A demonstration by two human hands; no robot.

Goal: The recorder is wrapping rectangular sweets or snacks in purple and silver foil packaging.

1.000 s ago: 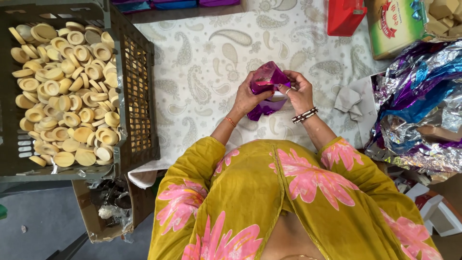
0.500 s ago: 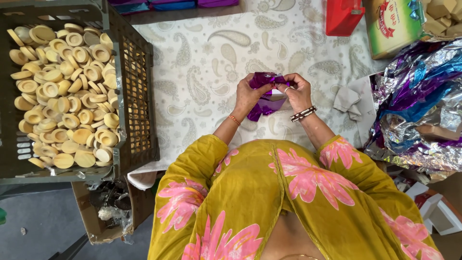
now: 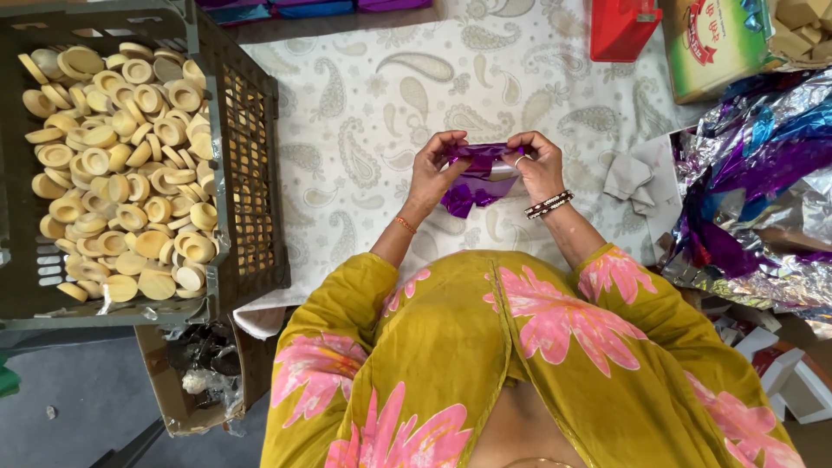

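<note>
Looking down from the head camera, I see nearest me a yellow-green garment with pink flowers, and beyond it a work surface covered by a pale paisley cloth. At the cloth's left edge stands a dark plastic crate heaped with round tan discs. To the right lies a pile of crinkled silver, blue and purple foil, with a red box and a green carton further back. My left hand and right hand are both pinched closed on a purple foil wrapper, held just above the cloth; it stretches between the fingertips, and its loose part hangs below toward me.
</note>
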